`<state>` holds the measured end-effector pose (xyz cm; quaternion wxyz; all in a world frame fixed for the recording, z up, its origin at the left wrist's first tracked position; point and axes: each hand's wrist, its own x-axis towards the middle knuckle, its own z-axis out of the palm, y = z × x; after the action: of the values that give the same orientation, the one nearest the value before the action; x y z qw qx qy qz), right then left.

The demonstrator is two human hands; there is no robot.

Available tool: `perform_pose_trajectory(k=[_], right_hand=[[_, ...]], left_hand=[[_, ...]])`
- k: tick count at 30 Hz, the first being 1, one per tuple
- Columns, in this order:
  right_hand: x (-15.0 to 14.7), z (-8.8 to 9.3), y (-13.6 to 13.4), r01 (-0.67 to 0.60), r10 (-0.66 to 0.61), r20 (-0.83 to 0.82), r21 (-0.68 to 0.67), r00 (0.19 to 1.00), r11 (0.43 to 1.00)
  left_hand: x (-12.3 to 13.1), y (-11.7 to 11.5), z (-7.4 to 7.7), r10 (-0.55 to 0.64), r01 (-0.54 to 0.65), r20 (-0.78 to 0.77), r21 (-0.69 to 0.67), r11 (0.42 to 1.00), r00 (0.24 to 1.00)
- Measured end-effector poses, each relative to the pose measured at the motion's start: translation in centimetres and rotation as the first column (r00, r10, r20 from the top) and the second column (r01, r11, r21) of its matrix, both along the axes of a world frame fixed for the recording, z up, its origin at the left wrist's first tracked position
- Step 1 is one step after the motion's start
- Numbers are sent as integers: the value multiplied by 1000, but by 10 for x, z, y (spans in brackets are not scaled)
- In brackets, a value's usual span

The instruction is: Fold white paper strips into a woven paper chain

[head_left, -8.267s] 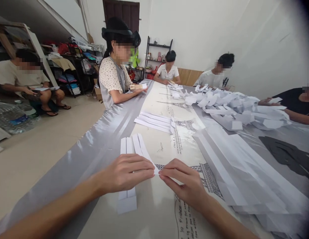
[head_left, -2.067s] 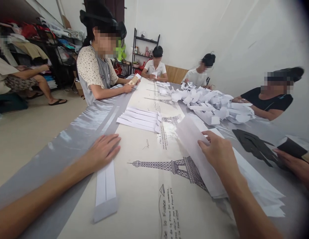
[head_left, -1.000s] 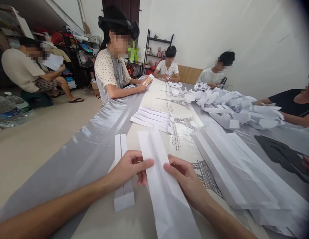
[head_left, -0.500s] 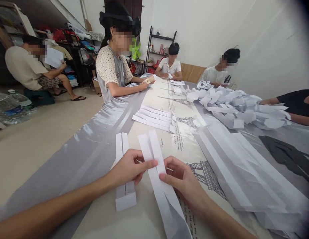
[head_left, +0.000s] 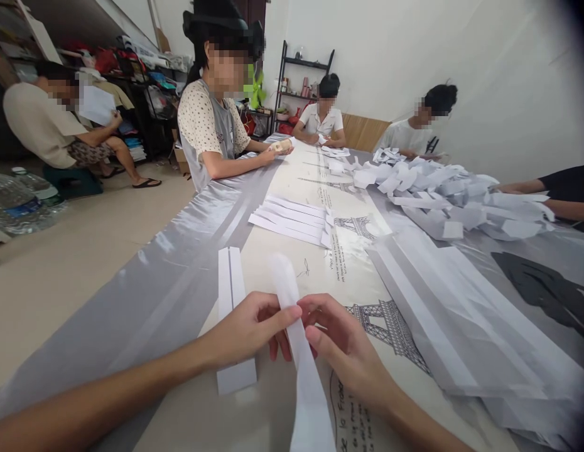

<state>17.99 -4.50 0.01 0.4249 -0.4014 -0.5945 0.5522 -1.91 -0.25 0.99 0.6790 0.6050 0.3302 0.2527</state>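
Observation:
My left hand (head_left: 247,329) and my right hand (head_left: 345,348) both pinch a long white paper strip (head_left: 292,314), folded narrow along its length. The strip runs from near my chest up past my fingertips, its far end blurred. Under my left hand lies a folded white strip (head_left: 230,282) flat on the table, its near end turned up. A stack of long white paper sheets (head_left: 461,326) lies to the right of my right hand.
The long table (head_left: 179,282) carries a silver cloth and a runner printed with Eiffel towers. More folded strips (head_left: 292,220) lie mid-table, with a heap of folded papers (head_left: 443,194) at the far right. Several people sit around the table; one sits on the floor at left.
My right hand drew a sheet from the right-hand stack and brought it in front of me. Both hands have since folded its sides inward, so the strip is narrower now.

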Motion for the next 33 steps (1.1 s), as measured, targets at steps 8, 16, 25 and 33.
perform_pose_trajectory(k=[8, 16, 25, 33], right_hand=[[5, 5, 3, 60, -59, 59, -3, 997, 998], [10, 14, 9, 54, -51, 54, -56, 997, 997], [4, 12, 5, -20, -10, -107, -282, 994, 959], [1, 8, 4, -150, 171, 10, -439, 985, 886]], left_hand=[[-9, -2, -2, 92, -99, -68, -113, 989, 993], [-2, 6, 1, -51, 71, -171, 115, 991, 984], [-6, 13, 6, 225, -225, -2, 68, 972, 974], [-10, 21, 4, 349, -347, -10, 72, 935, 937]])
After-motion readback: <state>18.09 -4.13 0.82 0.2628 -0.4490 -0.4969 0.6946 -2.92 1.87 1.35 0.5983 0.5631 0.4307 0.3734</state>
